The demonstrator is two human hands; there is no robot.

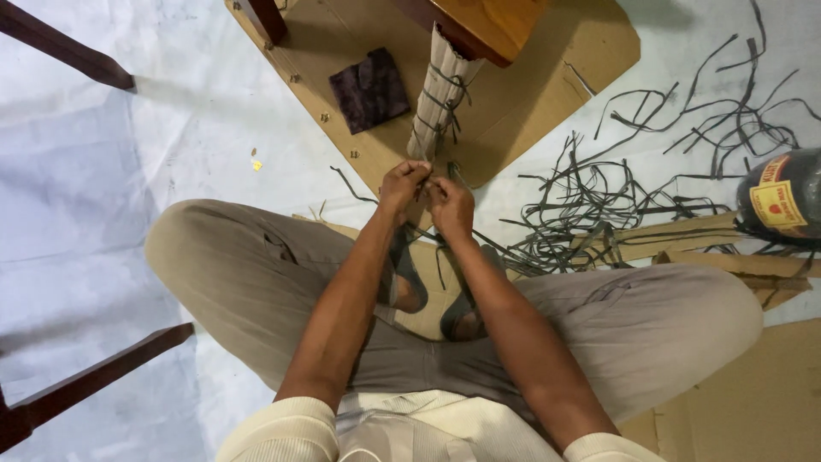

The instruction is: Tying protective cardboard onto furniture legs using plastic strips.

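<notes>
White plastic sheeting [111, 171] covers the floor under us and spreads out on every side of our hands. Beyond our fingertips lies a flat brown cardboard sheet [547, 77], and on it stands a wooden furniture leg wrapped in pale cardboard strips [440, 98], bound round with dark cord. Off to the right of the grip sprawls a loose tangle of dark flat strapping [616, 197]. Left of the wrapped leg, just past our knuckles, sits a small dark square felt pad [369, 88]. We hold our left hand [404, 186] and right hand [450, 205] close together at the leg's lower end, fingers pressed together, pinching a thin dark strap end [451, 169] between them.
</notes>
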